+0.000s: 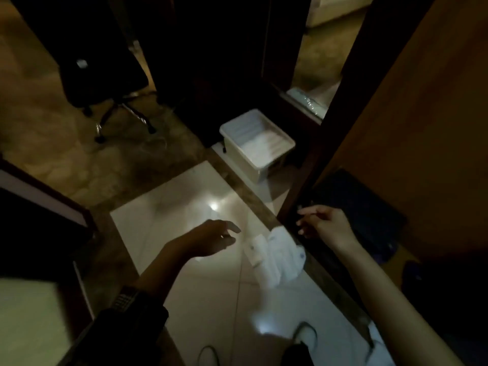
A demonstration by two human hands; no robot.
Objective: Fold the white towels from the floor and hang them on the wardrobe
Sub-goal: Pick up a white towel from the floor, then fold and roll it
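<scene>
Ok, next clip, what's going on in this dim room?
A person stands over a pale tiled floor, both arms reaching forward and down. A crumpled white towel lies on the tiles beside the dark wardrobe edge. The left hand hangs above the floor with loose fingers, holding nothing. The right hand is near the wardrobe edge, also holding nothing. A white plastic bin sits farther back. No towel is picked up yet.

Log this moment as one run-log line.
left hand: open, empty | right hand: open, empty | white towels: crumpled on floor, unfolded | plastic bin: beyond
</scene>
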